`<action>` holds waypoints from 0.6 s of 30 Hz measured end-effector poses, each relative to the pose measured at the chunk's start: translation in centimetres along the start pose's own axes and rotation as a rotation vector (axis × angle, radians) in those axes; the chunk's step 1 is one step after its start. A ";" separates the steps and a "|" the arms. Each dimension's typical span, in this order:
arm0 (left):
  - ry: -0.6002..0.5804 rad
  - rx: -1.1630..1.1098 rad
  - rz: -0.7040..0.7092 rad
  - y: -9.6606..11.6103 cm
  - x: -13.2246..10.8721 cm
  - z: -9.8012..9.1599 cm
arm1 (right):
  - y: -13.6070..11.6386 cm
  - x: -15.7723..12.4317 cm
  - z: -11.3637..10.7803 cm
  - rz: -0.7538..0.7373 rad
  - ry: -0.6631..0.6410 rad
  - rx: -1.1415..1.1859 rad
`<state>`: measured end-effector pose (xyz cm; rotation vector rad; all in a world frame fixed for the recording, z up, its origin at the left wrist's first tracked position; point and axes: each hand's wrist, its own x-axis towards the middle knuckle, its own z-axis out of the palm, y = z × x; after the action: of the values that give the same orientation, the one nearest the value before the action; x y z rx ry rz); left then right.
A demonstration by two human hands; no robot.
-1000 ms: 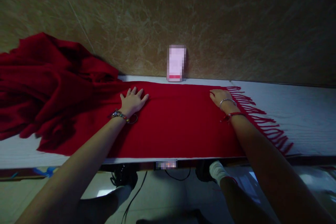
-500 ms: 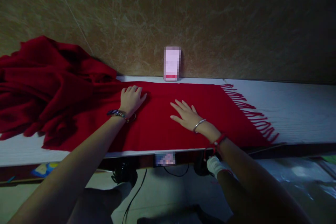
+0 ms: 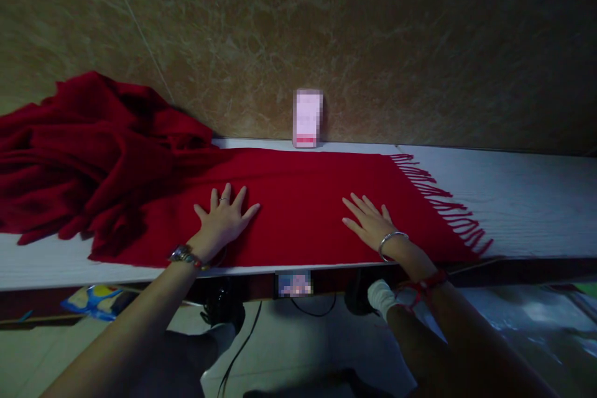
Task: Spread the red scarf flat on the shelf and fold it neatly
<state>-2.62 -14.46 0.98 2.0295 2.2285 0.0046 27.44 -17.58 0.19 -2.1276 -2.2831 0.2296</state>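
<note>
Take the phone-shaped object (image 3: 306,118) as your landmark: it stands against the brown marbled wall (image 3: 373,43), its face blurred out. On your side of it, the red cloth (image 3: 303,211) lies spread along the white tabletop (image 3: 527,199). Off to the object's left the cloth runs into a bunched heap (image 3: 102,161); off to its right it ends in a twisted fringe (image 3: 438,202).

Your left hand (image 3: 221,224) is palm down on the flat cloth, nearer to you than the object and to its left, fingers fanned wide and gripping nothing. Your right hand (image 3: 370,227) is palm down over the cloth, nearer to you and to the object's right, its fingers extended and loosely parted (how firmly either palm presses, you cannot tell from here). A silver bangle (image 3: 392,244) circles your right wrist. Below the object, past the table's near edge, a dark cable (image 3: 242,348) trails on the floor (image 3: 289,342).
</note>
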 end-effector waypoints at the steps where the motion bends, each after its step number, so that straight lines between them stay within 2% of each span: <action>1: 0.012 -0.006 -0.010 -0.3 0.0 0.1 | 0.7 0.1 0.2 0.015 0.011 -0.014; 4: 0.028 -0.023 -0.100 -1.4 -0.1 0.2 | 3.2 0.7 0.4 0.091 0.035 -0.046; 7: -0.005 -0.035 -0.173 -2.3 -0.3 -0.1 | 5.6 1.2 -0.1 0.204 0.041 -0.055; 10: 0.018 -0.027 -0.152 -2.1 0.0 -0.9 | 5.8 2.0 -0.9 0.260 0.076 -0.032; 12: 0.099 -0.013 -0.078 -1.3 0.9 -1.6 | 4.0 2.9 -1.5 0.193 0.133 0.000; 14: 0.167 -0.011 0.003 -0.3 2.2 -2.1 | 0.8 4.0 -2.2 0.063 0.175 0.042; 16: 0.140 -0.021 0.053 0.5 3.6 -2.0 | -3.2 5.4 -2.5 -0.056 0.173 0.086; 18: 0.063 -0.024 0.072 1.1 4.7 -1.5 | -7.4 6.8 -2.3 -0.104 0.129 0.134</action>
<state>-2.06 -9.57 2.17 2.1245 2.1786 0.1022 19.81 -11.12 2.69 -1.8960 -2.2302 0.2291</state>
